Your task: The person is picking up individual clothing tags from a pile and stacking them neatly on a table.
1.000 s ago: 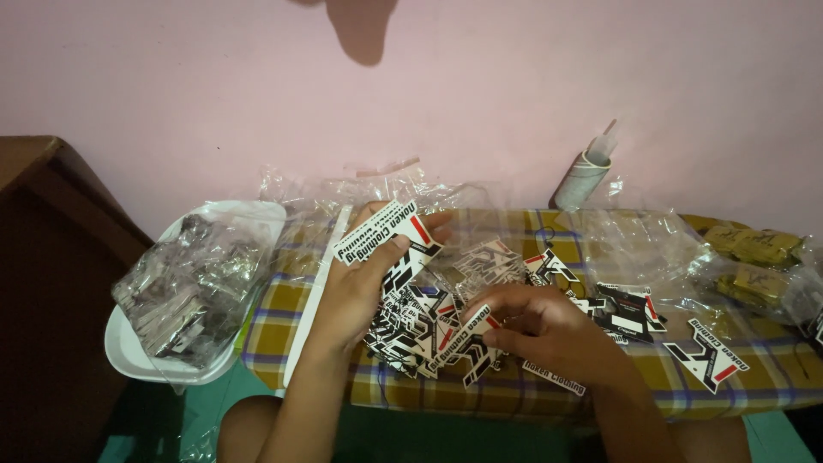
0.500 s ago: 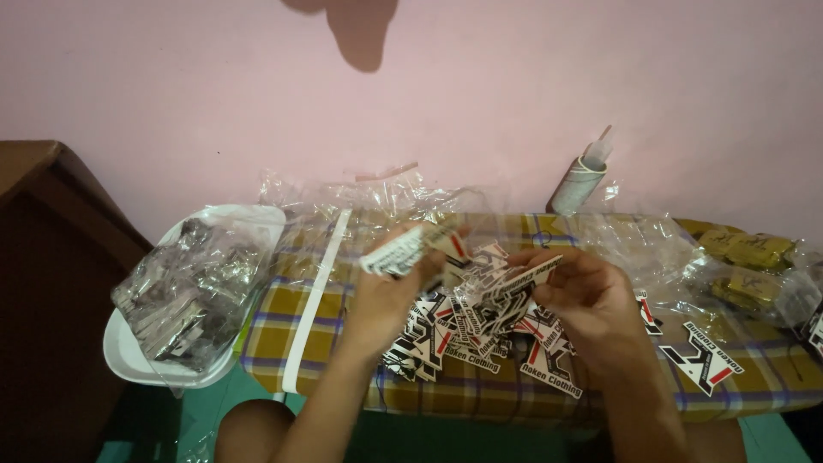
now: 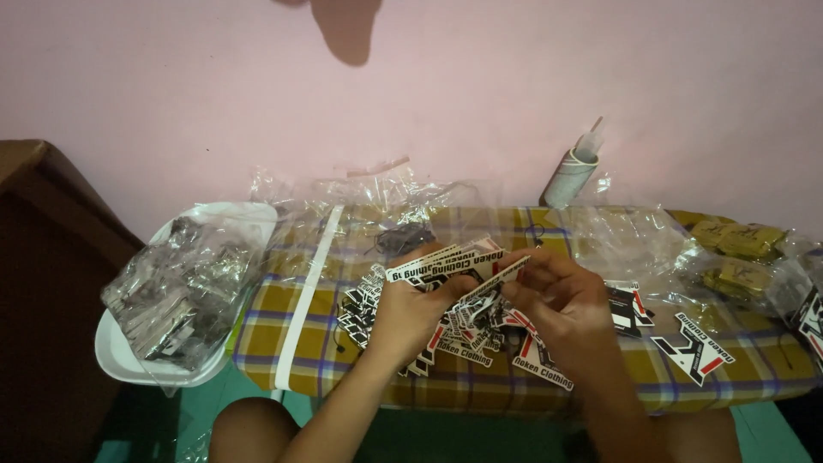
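Over the middle of the plaid-covered board [image 3: 257, 330], I hold both my hands close together, just above a loose pile of tags [image 3: 463, 330] printed in black, white and red. My left hand [image 3: 411, 300] is closed around a small stack of tags [image 3: 446, 264], thumb on top, the cards fanned slightly and tilted up toward me. My right hand [image 3: 561, 296] pinches 1 single tag [image 3: 497, 279] between thumb and fingertips; its near end touches the stack in my left hand, so the 2 hands meet at the cards. The pile lies directly beneath my hands and spreads across the cloth toward my body.

To my right, 1 larger tag [image 3: 694, 347] lies flat and apart from the pile, with another dark tag [image 3: 626, 309] just beside my right hand. Crumpled clear plastic bags [image 3: 626, 240] sit along the far edge of the board, near the pink wall [image 3: 171, 94]. A grey cardboard tube [image 3: 570, 176] with a plastic piece sticking out of it leans against that wall. Some yellowish packets [image 3: 741, 244] in plastic rest at the far right. A long white strip [image 3: 309, 291] runs across the cloth on my left. Beyond it, off the board's edge, a white tray [image 3: 129, 360] holds a clear bag of packed tags [image 3: 180, 287]. A dark wooden piece of furniture [image 3: 43, 257] stands at the far left.
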